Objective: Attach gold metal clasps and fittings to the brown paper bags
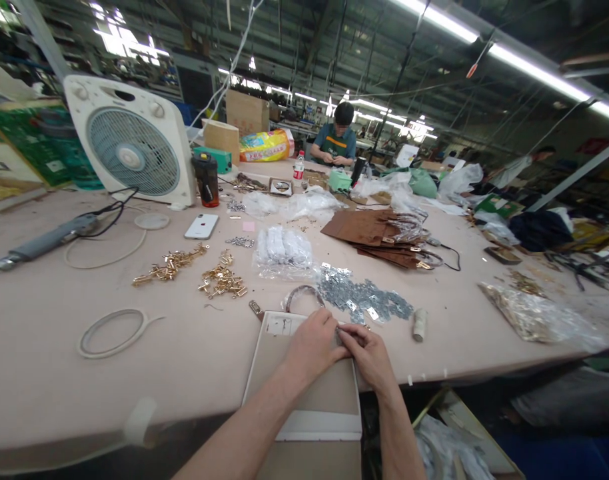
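My left hand (313,343) and my right hand (367,353) meet over the far right corner of a shallow white box (279,400) at the table's near edge. Both have their fingers pinched together on a small metal piece I cannot make out between the fingertips. Just beyond them lies a heap of small silver metal plates (362,297) and a curved metal ring (302,293). A clear bag of white parts (283,250) sits further back.
Gold metal fittings (194,270) lie to the left, with a white phone (201,227), a box fan (134,143) and a grey power tool (44,243). Brown leather pieces (379,233) lie right. Another person (337,137) works at the far side.
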Demonstrator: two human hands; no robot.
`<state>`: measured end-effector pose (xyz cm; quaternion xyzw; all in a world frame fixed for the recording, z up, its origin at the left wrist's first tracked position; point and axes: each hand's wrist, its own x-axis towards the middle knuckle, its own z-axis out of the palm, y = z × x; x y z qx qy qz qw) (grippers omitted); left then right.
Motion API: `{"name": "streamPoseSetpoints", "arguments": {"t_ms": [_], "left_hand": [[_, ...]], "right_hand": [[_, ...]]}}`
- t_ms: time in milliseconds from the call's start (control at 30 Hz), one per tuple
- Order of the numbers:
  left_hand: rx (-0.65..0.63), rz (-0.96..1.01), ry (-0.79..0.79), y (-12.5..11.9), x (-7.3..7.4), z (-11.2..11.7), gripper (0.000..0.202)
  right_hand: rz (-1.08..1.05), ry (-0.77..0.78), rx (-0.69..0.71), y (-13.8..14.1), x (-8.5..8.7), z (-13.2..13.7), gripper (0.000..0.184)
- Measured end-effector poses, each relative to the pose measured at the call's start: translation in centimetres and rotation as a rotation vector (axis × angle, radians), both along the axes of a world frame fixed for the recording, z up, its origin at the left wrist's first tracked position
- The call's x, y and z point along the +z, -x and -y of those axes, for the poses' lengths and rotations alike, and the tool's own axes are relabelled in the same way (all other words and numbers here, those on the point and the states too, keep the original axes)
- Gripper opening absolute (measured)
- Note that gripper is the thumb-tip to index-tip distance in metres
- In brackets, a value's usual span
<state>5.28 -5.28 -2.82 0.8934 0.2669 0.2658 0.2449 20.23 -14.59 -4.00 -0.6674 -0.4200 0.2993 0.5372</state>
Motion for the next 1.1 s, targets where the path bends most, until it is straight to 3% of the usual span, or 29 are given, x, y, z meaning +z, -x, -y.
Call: {"name": "streamPoseSetpoints", "arguments": {"t_ms": [233, 433, 633, 700, 867, 1100], "left_hand": [[-0.019, 0.017, 0.022, 0.0, 0.2, 0.0, 0.031], [-0.045, 0.052, 0.011, -0.3, 0.2, -0.1, 0.024], [-0.055, 0.051, 0.002, -0.2, 0.1, -0.1, 0.035], [-0.061, 0.055, 0.008, -0.1, 0.0, -0.1, 0.035], [-0.056, 0.071, 0.002, 0.0, 0.0, -0.1, 0.034], [-0.053, 0.050, 0.029, 0.0, 0.4, 0.1, 0.032]], "right_hand": [[0.184, 0.018, -0.085, 0.2, -0.4, -0.3, 0.030], [0.157, -0.042, -0.160, 0.4, -0.2, -0.1, 0.029], [0.033, -0.206, -0.601, -2.8, -0.9, 0.4, 0.041], [0.088, -0.170, -0.585, -4.1, -1.1, 0.2, 0.041], [0.358, -0.102, -0.357, -5.6, -1.1, -0.5, 0.031], [0.539, -0.026, -0.340, -5.8, -1.4, -0.8, 0.021]]}}
